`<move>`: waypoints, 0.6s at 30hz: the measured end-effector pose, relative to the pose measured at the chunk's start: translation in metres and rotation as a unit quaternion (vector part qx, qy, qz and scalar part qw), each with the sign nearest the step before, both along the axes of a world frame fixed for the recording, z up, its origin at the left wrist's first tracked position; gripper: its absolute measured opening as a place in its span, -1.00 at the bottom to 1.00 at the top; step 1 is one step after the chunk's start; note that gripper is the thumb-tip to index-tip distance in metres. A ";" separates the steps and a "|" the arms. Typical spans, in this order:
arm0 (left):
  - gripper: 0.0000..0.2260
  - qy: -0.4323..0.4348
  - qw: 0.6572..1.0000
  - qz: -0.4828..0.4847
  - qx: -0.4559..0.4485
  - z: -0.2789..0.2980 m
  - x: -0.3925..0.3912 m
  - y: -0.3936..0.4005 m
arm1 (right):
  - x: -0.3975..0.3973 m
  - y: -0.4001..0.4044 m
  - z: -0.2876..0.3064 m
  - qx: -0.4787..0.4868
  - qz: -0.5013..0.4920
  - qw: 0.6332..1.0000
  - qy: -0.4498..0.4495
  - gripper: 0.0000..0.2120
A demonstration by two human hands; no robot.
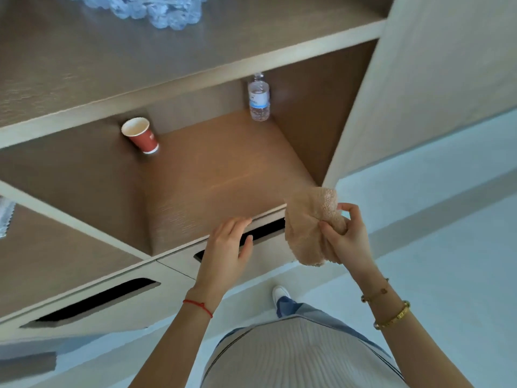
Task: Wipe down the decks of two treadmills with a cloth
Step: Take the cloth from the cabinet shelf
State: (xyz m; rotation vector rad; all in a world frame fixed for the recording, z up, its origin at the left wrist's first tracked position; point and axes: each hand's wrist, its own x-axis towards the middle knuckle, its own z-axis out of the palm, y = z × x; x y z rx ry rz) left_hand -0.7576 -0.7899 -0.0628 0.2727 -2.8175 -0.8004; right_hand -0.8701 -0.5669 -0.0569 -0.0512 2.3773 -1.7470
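A fluffy beige cloth [307,228] hangs bunched from my right hand [347,236], whose fingers and thumb pinch it at the right end of a wooden shelf unit [212,175]. My left hand [228,250] is open, its straight fingers lying at the front edge of the shelf above a dark slot handle [265,229] in the drawer front. No treadmill is in view.
A red paper cup [141,135] and a clear water bottle [258,98] stand at the back of the open compartment. Crumpled plastic [156,9] lies on the shelf above. A second slot handle [95,301] sits lower left. Pale floor and my white shoe [279,292] lie below.
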 end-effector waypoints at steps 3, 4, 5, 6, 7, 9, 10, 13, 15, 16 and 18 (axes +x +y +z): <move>-0.71 -0.015 0.997 -0.075 0.000 0.002 0.008 0.006 | 0.044 0.022 0.001 -0.010 -0.069 0.998 -0.007 -0.67; -0.71 -0.020 0.995 -0.097 0.001 0.003 0.012 0.009 | 0.060 0.030 0.001 -0.012 -0.093 0.996 -0.008 -0.67; -0.70 -0.026 0.993 -0.117 0.001 0.004 0.017 0.014 | 0.077 0.038 0.000 -0.015 -0.117 0.993 -0.012 -0.67; -0.70 -0.031 0.990 -0.135 0.002 0.005 0.021 0.019 | 0.093 0.046 0.000 -0.018 -0.140 0.990 -0.017 -0.67; -0.69 -0.037 0.988 -0.153 0.004 0.006 0.026 0.024 | 0.110 0.054 -0.001 -0.020 -0.163 0.986 -0.021 -0.66; -0.69 -0.051 0.981 -0.186 0.012 0.008 0.036 0.036 | 0.142 0.070 -0.002 -0.026 -0.210 0.977 -0.021 -0.66; -0.69 -0.059 0.977 -0.205 0.015 0.010 0.041 0.043 | 0.158 0.079 -0.002 -0.026 -0.234 0.972 -0.019 -0.66; -0.70 -0.075 0.962 -0.263 0.017 0.014 0.049 0.065 | 0.202 0.103 -0.001 -0.022 -0.303 0.952 -0.027 -0.67; -0.71 -0.078 0.950 -0.301 0.011 0.018 0.051 0.082 | 0.228 0.118 -0.001 -0.024 -0.347 0.937 -0.037 -0.67; -0.71 -0.077 0.945 -0.319 0.008 0.019 0.051 0.092 | 0.239 0.126 0.000 -0.025 -0.367 0.929 -0.039 -0.67; -0.71 -0.074 0.935 -0.348 0.005 0.019 0.051 0.113 | 0.259 0.139 0.002 -0.034 -0.400 0.915 -0.036 -0.67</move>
